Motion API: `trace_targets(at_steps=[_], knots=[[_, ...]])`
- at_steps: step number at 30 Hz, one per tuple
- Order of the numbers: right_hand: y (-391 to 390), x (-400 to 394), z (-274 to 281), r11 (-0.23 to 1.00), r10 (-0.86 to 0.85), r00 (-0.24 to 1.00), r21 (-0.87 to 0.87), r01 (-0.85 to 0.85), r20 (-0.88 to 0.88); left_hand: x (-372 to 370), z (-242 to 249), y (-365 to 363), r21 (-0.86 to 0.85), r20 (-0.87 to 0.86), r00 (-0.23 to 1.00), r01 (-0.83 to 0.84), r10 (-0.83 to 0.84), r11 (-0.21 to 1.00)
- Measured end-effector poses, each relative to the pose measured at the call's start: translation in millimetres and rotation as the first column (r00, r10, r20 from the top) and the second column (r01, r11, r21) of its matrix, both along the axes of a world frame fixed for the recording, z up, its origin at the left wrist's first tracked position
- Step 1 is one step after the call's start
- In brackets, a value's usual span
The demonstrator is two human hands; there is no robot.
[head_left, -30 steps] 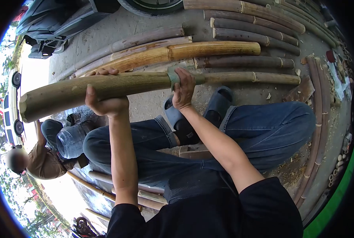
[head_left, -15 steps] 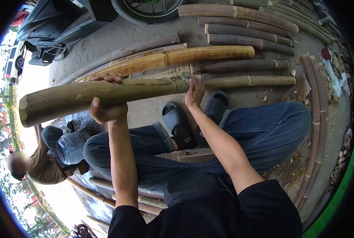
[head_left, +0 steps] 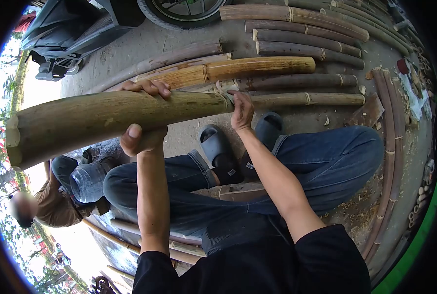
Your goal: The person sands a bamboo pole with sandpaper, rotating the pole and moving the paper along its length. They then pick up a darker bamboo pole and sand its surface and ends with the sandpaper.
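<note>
Head cam, L grip point(head_left: 147, 137) holding bamboo point(head_left: 106, 115), R grip point(head_left: 242, 109) clasping sheet point(head_left: 230, 98), jug point(head_left: 88, 183) contents unclear

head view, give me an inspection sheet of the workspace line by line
surface: gray ground, pale shavings scattered at right
job's things: thick bamboo pole, held raised
clutter: bamboo lengths lying about, plastic bag
hands: left hand grips the pole's middle, right hand holds a small sheet, partly hidden, toward its narrower end
cables: nothing seen
surroundings: motorbike, another person, clear jug
</note>
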State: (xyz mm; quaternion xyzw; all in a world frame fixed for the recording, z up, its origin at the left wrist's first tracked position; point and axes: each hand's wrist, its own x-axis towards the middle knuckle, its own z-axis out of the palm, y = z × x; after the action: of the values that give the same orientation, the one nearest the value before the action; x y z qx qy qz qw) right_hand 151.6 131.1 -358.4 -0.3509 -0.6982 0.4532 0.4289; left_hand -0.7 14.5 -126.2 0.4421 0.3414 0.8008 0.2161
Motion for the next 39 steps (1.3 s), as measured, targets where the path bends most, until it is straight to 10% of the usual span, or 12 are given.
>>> trace_targets(at_steps=[8,12,14,21,27,33,36,39], knots=[[9.0,-1.3,-1.5,0.998,-0.042,0.997,-0.04,0.039,-0.065,3.6,9.1,31.5,-0.03,-0.092,0.987,0.131,-0.133,0.991],[8.7,4.6,-24.4,0.998,-0.066,0.998,-0.005,0.066,0.015,14.8,24.8,34.5,-0.235,-0.073,0.98,-0.196,0.184,0.952],[7.3,8.7,-33.4,0.998,-0.068,0.996,-0.007,0.069,0.051,25.8,29.3,39.4,-0.305,-0.272,0.802,-0.596,0.531,0.743],[-4.9,-2.0,-35.6,0.992,-0.046,0.998,-0.119,0.049,0.033,17.9,12.2,40.4,-0.209,-0.074,0.825,-0.563,0.561,0.8],[-27.8,-27.6,59.4,0.973,0.098,0.989,0.217,-0.072,-0.112,-9.9,-0.7,24.7,-0.219,0.11,0.871,-0.449,0.479,0.866],[-16.6,-10.0,-48.3,0.983,-0.163,0.911,-0.019,0.184,0.378,-14.6,-8.1,11.2,-0.205,0.132,0.87,-0.445,0.475,0.872],[-29.9,-40.3,46.3,0.996,0.053,0.995,0.083,-0.046,-0.084,-11.3,-10.1,11.2,-0.194,0.152,0.884,-0.412,0.443,0.89],[-40.5,-39.5,62.8,0.988,0.039,0.99,0.154,-0.017,-0.138,-13.3,-9.9,2.6,-0.175,0.157,0.9,-0.379,0.406,0.909]])
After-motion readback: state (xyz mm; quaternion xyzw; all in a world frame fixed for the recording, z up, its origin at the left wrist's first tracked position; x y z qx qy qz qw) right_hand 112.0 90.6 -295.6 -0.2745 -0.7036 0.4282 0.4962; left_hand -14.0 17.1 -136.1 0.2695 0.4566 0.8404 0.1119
